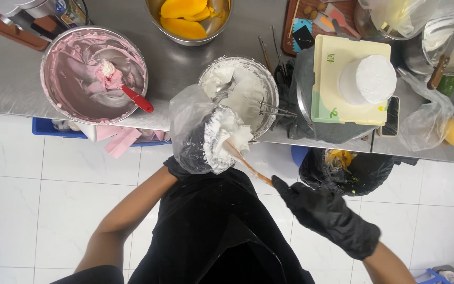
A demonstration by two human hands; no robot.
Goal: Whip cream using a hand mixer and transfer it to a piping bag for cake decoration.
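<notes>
- Piping bag (198,129), clear plastic, folded open at the top and loaded with white cream (227,138), held up in front of the body, just below the edge of the steel counter (11,79)
- Left hand (182,165) in a black glove, wrapped around the lower part of the bag, mostly hidden behind the plastic
- Right hand (332,218), also in a black glove, closed on the end of a thin wooden-handled spatula (248,165), with the tip pushed into the cream at the bag opening
- Behind the bag, on the counter: steel bowl of white cream (248,87) with a whisk (274,109) resting over its rim
- Further left: bigger bowl of pink cream (74,73) with a red-handled spatula (135,98) inside
- At the top: bowl with yellow mango pieces (187,18)
- To the right: round white cake (368,79) on a pale board (332,79), phone (392,117) just beside
- Under the counter edge: bin with black bag (350,171), holding yellow scraps
</notes>
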